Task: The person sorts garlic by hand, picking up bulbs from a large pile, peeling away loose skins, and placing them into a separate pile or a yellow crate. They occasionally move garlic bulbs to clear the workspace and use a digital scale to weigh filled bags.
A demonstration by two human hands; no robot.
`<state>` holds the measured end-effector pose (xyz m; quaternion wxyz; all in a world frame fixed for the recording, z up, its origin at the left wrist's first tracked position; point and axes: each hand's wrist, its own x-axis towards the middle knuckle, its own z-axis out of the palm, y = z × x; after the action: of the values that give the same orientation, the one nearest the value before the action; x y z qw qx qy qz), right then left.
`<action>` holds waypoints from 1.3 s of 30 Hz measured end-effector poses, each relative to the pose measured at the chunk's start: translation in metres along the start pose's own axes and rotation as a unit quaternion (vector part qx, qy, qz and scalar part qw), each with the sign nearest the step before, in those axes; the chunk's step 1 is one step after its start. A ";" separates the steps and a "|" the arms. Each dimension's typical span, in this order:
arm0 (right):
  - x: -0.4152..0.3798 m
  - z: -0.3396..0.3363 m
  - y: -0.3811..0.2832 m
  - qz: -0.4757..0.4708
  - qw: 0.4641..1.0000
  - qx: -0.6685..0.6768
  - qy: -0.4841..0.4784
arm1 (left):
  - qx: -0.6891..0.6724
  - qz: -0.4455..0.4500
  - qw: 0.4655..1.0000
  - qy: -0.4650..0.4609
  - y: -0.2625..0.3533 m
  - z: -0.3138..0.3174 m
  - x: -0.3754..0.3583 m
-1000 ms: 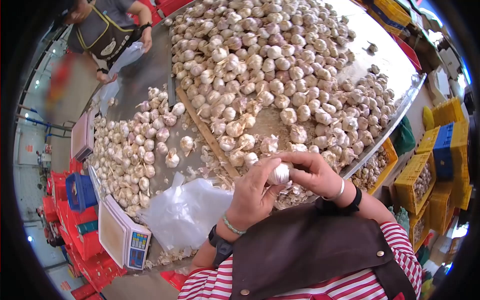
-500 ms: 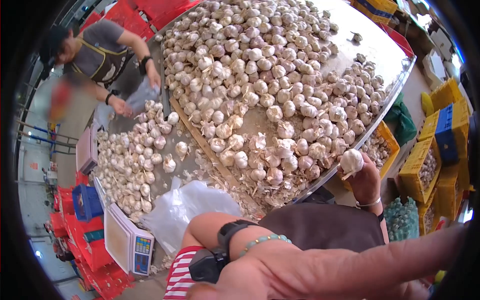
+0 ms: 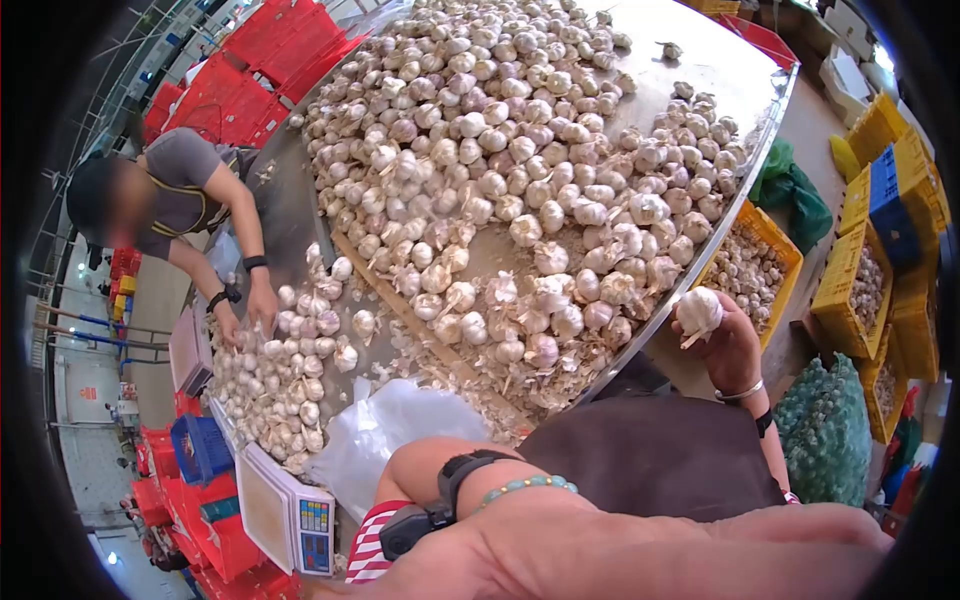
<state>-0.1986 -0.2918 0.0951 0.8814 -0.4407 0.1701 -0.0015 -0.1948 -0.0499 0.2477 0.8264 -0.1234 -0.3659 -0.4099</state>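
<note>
My right hand, with a white bracelet and a black band at its wrist, is closed around a garlic bulb beside the table's metal edge. Very large and close to the camera, my left hand reaches across the bottom, with a green bead bracelet and a dark strap behind it. Its visible finger stretches to the right, and nothing shows in it; the other fingers are cut off or hidden. A big heap of garlic covers the table, with loose skins near its front.
A co-worker has both hands at a smaller garlic pile on the left. A clear plastic bag and a scale lie nearer. Yellow crates and a green net sack stand at the right.
The view has shifted and turned slightly. The co-worker's hands have moved down onto the small pile. My left hand has swung lower in the view; my right hand still holds the bulb.
</note>
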 end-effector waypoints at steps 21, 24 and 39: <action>0.010 0.006 0.002 0.004 0.999 -0.031 -0.014 | -0.031 -0.001 0.999 0.032 0.001 0.007 -0.024; 0.008 0.009 0.001 0.001 1.000 -0.012 -0.014 | -0.049 -0.004 0.998 0.033 0.000 0.005 -0.024; 0.009 -0.031 0.008 -0.027 0.998 0.065 -0.005 | 0.181 0.080 0.940 0.278 0.067 -0.088 0.012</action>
<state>-0.2004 -0.3125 0.0695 0.9084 -0.3873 0.1534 -0.0347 -0.0942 -0.0592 0.2005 0.9336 0.1186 -0.1783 -0.2874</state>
